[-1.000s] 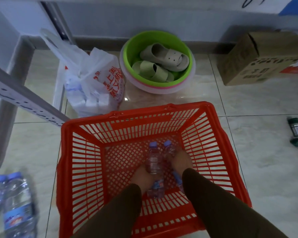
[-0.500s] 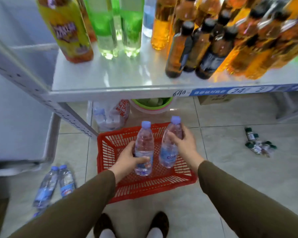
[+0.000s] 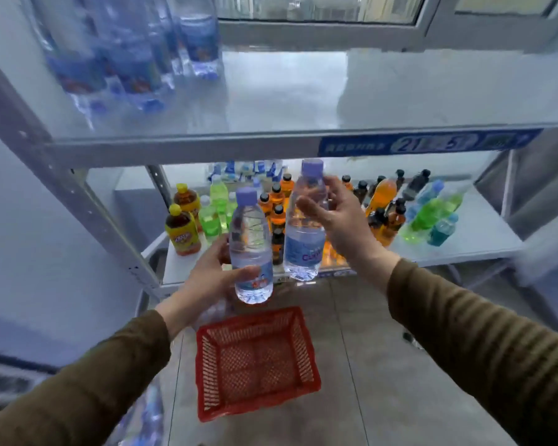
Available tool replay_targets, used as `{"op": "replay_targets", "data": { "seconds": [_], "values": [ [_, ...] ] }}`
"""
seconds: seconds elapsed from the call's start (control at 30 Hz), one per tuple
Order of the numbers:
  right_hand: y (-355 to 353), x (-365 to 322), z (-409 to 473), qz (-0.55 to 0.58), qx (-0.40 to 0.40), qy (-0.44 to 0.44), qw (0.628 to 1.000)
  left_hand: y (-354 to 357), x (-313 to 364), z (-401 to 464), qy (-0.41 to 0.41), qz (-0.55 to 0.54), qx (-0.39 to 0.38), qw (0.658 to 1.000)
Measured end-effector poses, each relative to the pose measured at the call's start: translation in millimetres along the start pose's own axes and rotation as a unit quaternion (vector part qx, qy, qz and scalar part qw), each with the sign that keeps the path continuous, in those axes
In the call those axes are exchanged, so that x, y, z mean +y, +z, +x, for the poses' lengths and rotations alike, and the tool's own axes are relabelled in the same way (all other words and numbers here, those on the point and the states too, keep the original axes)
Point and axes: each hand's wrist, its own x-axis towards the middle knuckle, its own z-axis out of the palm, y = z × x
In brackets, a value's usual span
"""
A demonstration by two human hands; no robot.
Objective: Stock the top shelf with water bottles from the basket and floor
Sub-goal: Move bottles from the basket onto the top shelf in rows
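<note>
Top shelf is coming into view now; I'm gripping one water bottle in my left hand and another bottle in my right hand, both lifted clear of the basket, now empty.

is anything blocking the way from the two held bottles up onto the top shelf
Nothing visible does. The top shelf is bare ahead of both bottles; the water bottles already there stand at its back left.
</note>
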Motion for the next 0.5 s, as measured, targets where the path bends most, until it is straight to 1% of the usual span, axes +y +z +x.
{"op": "replay_targets", "data": {
  "seconds": [0.07, 0.23, 0.37, 0.5],
  "values": [
    [-22.5, -41.8, 13.7, 0.014, -0.025, -0.043, 0.999, 3.9, 43.4, -5.3, 0.039, 0.003, 0.020, 0.999],
    [-57.9, -122.3, 54.1, 0.083, -0.102, -0.095, 0.987, 10.2, 121.1, -4.4, 0.119, -0.016, 0.061, 0.991],
    [-58.6, -160.7, 94.2, 0.090, -0.156, -0.112, 0.977, -2.2, 166.6, 6.0, 0.156, -0.008, 0.101, 0.983],
    [-39.4, -178.1, 137.9, 0.076, -0.219, -0.119, 0.966, -32.7, 183.5, 25.1, 0.180, 0.001, 0.128, 0.975]
  ]
}}
